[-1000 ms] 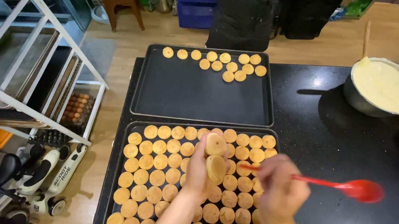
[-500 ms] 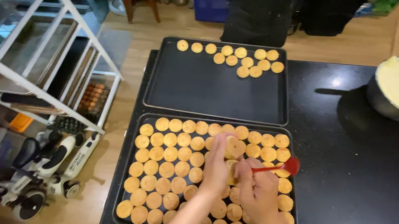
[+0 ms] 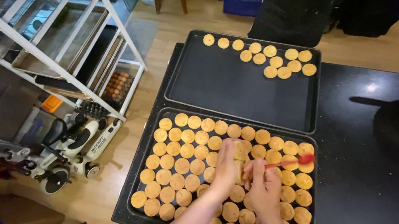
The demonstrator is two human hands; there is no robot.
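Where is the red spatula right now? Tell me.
In the head view, the red spatula is held in the right hand, its head over the round cookies at the right side of the near tray.

Cookies (image 3: pixel 187 152): golden yellow
Trays (image 3: pixel 217 90): black
Spoon (image 3: pixel 299 160): red
Countertop (image 3: pixel 377 157): glossy black
Rack (image 3: pixel 79 50): white
Floor (image 3: pixel 175 20): light wood planks

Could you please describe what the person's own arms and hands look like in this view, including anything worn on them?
Both forearms come in bare from the bottom edge: no sleeves show, and no gloves, watch or bracelet can be seen. The left hand and the right hand are bare too, with short nails; no rings can be made out. Nothing above the forearms is in view.
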